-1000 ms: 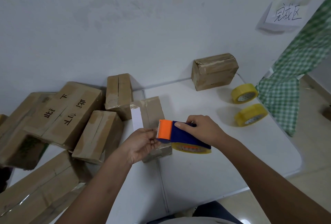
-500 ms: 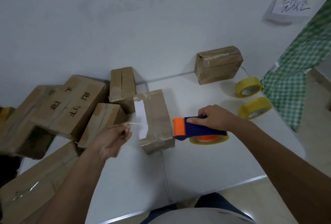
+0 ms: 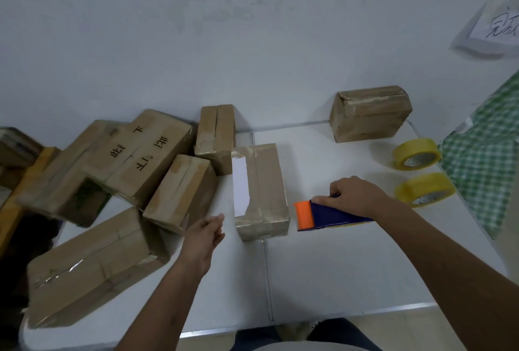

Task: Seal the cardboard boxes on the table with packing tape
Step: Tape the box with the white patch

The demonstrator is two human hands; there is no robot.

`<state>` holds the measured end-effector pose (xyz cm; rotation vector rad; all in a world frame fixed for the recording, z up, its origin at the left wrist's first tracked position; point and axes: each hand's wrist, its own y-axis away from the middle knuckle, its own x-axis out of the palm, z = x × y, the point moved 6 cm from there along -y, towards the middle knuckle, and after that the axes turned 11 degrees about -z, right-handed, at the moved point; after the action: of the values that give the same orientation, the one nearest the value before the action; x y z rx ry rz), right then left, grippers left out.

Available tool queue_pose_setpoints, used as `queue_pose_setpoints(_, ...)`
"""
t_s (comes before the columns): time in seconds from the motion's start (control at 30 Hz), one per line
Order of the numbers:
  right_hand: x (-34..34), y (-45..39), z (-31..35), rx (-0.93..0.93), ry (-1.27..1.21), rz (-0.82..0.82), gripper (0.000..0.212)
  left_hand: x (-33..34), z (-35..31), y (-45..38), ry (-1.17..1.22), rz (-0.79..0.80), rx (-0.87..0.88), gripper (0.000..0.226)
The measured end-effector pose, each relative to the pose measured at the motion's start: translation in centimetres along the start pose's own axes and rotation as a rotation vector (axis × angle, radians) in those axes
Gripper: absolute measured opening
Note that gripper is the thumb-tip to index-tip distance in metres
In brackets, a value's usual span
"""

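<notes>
**Tape dispenser held beside the box at mid-table**

The roll inside the tape dispenser (image 3: pixel 325 214) is mostly hidden; only a yellow sliver shows. The right hand (image 3: pixel 355 196) grips it, fingers curled over its top, just right of the labelled box (image 3: pixel 261 192) in the middle of the table (image 3: pixel 337 266). The left hand (image 3: pixel 203 234) hovers left of that box, fingers loosely apart, holding nothing. Five more boxes crowd the left edge, partly overlapping; one box (image 3: pixel 369 113) sits at the far edge. Two tape rolls (image 3: pixel 417 153) lie near the right edge.

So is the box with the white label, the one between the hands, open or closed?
Closed: the labelled box has flat flaps with glossy tape over them.
</notes>
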<state>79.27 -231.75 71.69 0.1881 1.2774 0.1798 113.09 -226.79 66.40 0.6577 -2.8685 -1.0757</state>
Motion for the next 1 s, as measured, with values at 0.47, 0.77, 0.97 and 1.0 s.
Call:
queue_pose_setpoints(0.47,0.6,-1.2,0.9,-0.026,0.063,0.005,0.060,0.0,1.6,-0.3,-0.089,-0.114,-0.006,0.025)
queue_pose_setpoints(0.77,2.2,-2.5,0.5,0.004,0.090,0.044,0.066,1.5,1.6,-0.2,-0.302,-0.098,0.057,0.053)
queue_pose_setpoints(0.97,2.9,-3.1,0.4,0.011,0.081,0.075,0.067,1.1,2.3,-1.4,-0.266,-0.055,0.001,0.057)
queue_pose_setpoints(1.0,3.0,-3.2,0.4,0.011,0.080,0.081,0.066,1.0,2.4,-1.6,-0.263,-0.045,-0.002,0.058)
